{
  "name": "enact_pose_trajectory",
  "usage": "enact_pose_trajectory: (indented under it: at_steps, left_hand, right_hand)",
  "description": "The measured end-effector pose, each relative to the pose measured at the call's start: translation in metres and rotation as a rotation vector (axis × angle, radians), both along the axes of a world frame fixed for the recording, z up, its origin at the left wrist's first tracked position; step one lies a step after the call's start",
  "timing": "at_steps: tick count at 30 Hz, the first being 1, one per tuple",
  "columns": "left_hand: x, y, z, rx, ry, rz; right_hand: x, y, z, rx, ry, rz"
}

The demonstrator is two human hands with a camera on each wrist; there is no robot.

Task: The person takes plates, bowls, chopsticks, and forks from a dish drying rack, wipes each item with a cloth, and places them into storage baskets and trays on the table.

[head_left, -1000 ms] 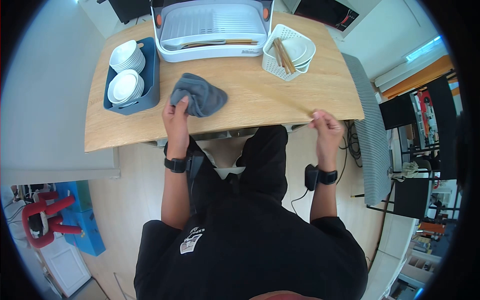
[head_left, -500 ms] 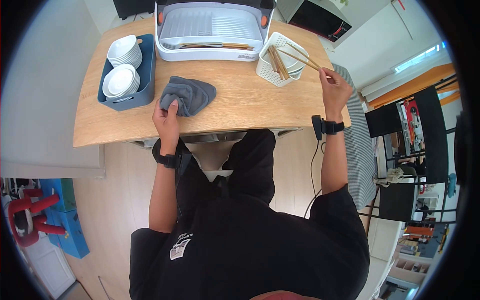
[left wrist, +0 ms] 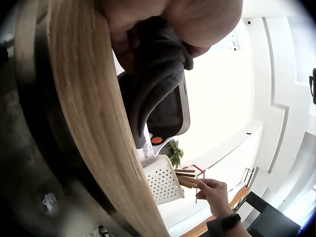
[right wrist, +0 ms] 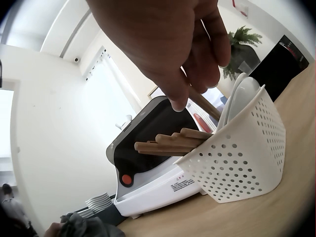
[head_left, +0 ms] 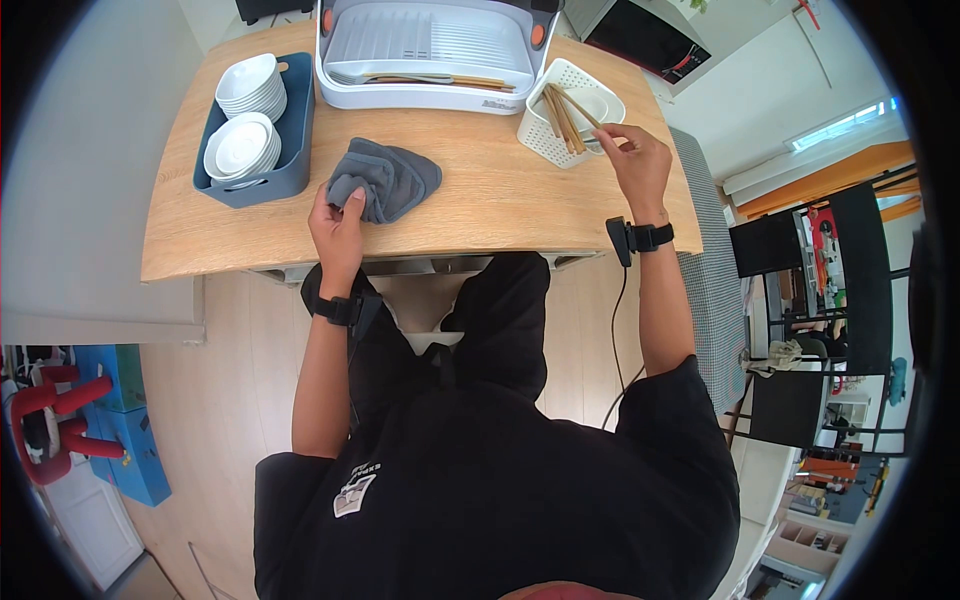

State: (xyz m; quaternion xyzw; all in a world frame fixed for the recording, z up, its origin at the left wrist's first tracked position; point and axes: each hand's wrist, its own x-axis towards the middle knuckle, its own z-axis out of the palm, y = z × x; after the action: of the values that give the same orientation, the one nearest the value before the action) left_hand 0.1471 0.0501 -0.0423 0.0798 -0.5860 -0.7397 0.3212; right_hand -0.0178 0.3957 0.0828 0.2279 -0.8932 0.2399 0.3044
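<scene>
At two o'clock, pinching a chopstick point(head_left: 578, 107) over basket point(head_left: 545, 139) with right hand point(head_left: 643, 168).
At ten, gripping cloth point(head_left: 395, 185) with left hand point(head_left: 338, 228); wearing partly legible "EXPA" print point(head_left: 355, 493).

The left hand point(head_left: 338, 228) grips grey cloth point(head_left: 390, 182); the right hand point(head_left: 642, 168) pinches chopsticks point(head_left: 581, 108).

Reaching forward with left forearm point(head_left: 322, 385) and right forearm point(head_left: 665, 310), well apart. Gripping with left hand point(head_left: 337, 232), thumb uppermost, fingers curled beneath. Pinching between thumb and fingertips of right hand point(head_left: 643, 168), farther forward than left, back of hand up, angled inward from wrist.
</scene>
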Motion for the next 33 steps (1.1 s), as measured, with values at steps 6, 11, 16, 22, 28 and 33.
enact_pose_trajectory:
  at_steps: [6,11,16,22,28,33]
  left_hand:
    - [0.001,0.001,0.000,-0.006,-0.018,-0.006]
    - [0.000,0.004,0.002,0.022,0.025,-0.008]
    - [0.000,0.002,0.001,0.006,0.001,-0.002]
    - [0.000,0.002,0.001,0.012,0.013,-0.006]
    - [0.003,0.002,0.002,-0.021,0.007,-0.019]
    - [0.000,0.002,0.000,0.026,0.012,-0.039]
  right_hand:
    - [0.007,-0.009,-0.005,0.057,-0.041,0.061]
    - [0.004,-0.013,-0.001,-0.001,-0.067,0.091]
    - [-0.006,-0.050,0.034,0.067,-0.036,0.127]
    - [-0.053,-0.130,0.050,0.309,0.043,0.368]
    - [-0.105,-0.177,0.034,0.818,-0.193,0.161]
    - [-0.118,-0.194,0.017,0.896,-0.377,0.192]
